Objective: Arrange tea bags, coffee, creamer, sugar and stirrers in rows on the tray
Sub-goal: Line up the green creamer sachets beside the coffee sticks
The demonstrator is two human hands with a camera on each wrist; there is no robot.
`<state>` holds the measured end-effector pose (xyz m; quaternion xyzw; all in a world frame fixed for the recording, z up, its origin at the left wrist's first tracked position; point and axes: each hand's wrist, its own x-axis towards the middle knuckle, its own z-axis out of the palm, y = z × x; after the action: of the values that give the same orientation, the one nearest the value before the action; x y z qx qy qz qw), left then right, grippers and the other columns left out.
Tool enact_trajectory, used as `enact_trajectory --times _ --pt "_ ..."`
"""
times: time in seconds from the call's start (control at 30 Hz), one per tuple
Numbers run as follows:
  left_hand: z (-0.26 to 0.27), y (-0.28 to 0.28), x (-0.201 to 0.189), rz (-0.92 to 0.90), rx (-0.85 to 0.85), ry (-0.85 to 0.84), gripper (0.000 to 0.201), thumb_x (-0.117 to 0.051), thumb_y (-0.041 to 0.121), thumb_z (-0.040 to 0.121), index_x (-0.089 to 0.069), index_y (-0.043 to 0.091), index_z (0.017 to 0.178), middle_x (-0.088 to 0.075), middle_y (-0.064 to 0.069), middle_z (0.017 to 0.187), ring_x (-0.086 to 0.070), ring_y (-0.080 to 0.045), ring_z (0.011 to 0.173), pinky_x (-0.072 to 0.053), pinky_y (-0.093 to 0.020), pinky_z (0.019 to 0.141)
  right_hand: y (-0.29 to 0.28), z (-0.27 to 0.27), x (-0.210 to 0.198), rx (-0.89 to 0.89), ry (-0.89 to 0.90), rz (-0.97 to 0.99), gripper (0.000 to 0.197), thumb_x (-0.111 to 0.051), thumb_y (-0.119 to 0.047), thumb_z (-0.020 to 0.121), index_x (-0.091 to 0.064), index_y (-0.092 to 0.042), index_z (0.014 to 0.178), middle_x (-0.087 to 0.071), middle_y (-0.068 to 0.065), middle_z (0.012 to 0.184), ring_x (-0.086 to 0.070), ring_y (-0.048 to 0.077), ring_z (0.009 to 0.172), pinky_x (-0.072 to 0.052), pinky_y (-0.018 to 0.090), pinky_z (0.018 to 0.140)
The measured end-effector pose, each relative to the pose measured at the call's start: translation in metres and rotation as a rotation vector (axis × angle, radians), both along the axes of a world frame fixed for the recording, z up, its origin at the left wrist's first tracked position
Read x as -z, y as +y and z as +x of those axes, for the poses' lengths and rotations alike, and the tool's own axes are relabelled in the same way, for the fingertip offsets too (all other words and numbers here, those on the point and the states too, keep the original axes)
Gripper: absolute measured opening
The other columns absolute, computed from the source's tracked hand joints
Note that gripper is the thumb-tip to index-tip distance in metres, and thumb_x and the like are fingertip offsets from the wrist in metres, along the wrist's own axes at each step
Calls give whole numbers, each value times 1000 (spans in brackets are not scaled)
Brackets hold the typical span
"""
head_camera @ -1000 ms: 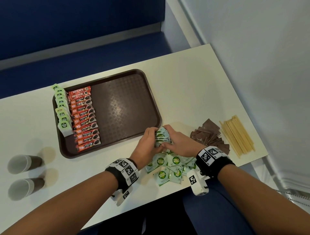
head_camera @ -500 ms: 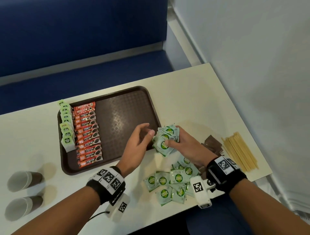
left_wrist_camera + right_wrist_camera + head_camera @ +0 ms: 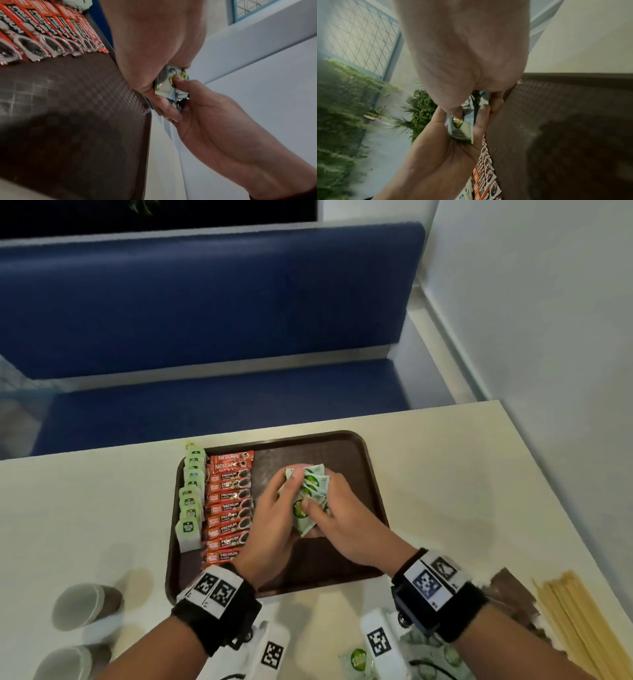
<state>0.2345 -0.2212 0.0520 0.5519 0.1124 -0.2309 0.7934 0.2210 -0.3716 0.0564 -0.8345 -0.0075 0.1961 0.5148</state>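
A brown tray [image 3: 356,460] lies on the cream table. Along its left side run a row of green tea bags [image 3: 190,501] and a row of red coffee sachets [image 3: 228,508]. Above the tray's middle, my left hand [image 3: 274,522] and right hand [image 3: 346,518] hold one fanned stack of green-and-white creamer packets [image 3: 310,491] between them. In the left wrist view the right thumb presses on the stack [image 3: 169,83]. The right wrist view shows the left hand cupping the packets [image 3: 462,128].
More green packets [image 3: 358,660] lie on the table near the front edge. Brown sugar packets [image 3: 513,594] and pale wooden stirrers [image 3: 575,621] sit at the front right. Two paper cups [image 3: 85,607] lie at the front left. A blue bench [image 3: 205,313] is behind the table.
Both hands have carried the stack of green packets from the table's front onto the middle of the tray. My left hand has closed onto the stack again.
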Motion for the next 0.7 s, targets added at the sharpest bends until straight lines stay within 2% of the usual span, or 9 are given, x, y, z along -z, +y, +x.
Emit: enact_trajectory --times 0.07,0.1,0.2,0.27,0.37,0.43,0.5,0.6,0.7 --pt "9 11 5 0 -32 -12 32 -53 34 112 -64 15 136 -75 -15 129 -74 -32 122 -63 -39 86 10 12 10 -52 -112 -301 57 -49 -46 110 -33 -22 159 -36 -1 138 -39 18 128 -46 43 113" --pt "13 16 7 1 -48 -24 32 -53 34 112 -64 13 135 -75 -16 128 -74 -33 121 -64 -39 87 14 16 13 -41 -127 -304 63 -50 -50 109 -29 -24 163 -33 -2 137 -36 18 129 -45 42 114" --pt "23 25 15 23 -96 -40 33 -56 33 112 -64 9 133 -76 -18 124 -76 -32 115 -64 -39 86 28 21 19 84 -118 -52 70 -64 -42 105 -30 -24 164 -31 -5 135 -47 19 131 -63 34 94" --pt "26 30 19 35 -128 -27 33 -57 33 111 -63 8 132 -77 -17 121 -77 -32 112 -64 -40 85 35 21 22 172 -94 77 67 -70 -30 103 -37 -20 160 -37 -3 136 -57 12 124 -65 22 77" --pt "29 38 21 39 -171 6 32 -57 33 112 -64 8 131 -78 -19 118 -79 -33 105 -68 -41 75 37 22 27 201 -83 66 58 -69 -36 103 -46 -25 155 -50 -8 137 -54 -10 120 -52 8 88" --pt "29 44 20 35 -205 48 32 -57 33 112 -65 8 131 -79 -19 113 -81 -31 91 -66 -35 55 34 21 31 207 -62 105 48 -68 -34 104 -55 -29 150 -60 -13 138 -57 -4 127 -48 17 103" --pt "29 50 22 38 -243 63 31 -60 31 111 -66 7 129 -79 -20 111 -79 -28 80 -60 -31 45 33 21 34 247 -27 180 38 -72 -23 103 -65 -27 140 -70 -11 131 -65 4 124 -54 28 106" --pt "26 56 27 93 -287 22 27 -63 27 109 -67 6 125 -80 -19 107 -80 -29 77 -58 -31 41 34 24 34 345 -6 245 20 -76 -14 99 -74 -19 119 -78 -1 111 -75 15 103 -64 33 90" --pt "25 60 28 119 -345 3 22 -66 24 107 -68 6 121 -81 -14 105 -82 -33 83 -59 -34 42 38 29 33 405 27 235 12 -77 -16 99 -75 -20 110 -80 2 101 -78 20 91 -66 34 78"
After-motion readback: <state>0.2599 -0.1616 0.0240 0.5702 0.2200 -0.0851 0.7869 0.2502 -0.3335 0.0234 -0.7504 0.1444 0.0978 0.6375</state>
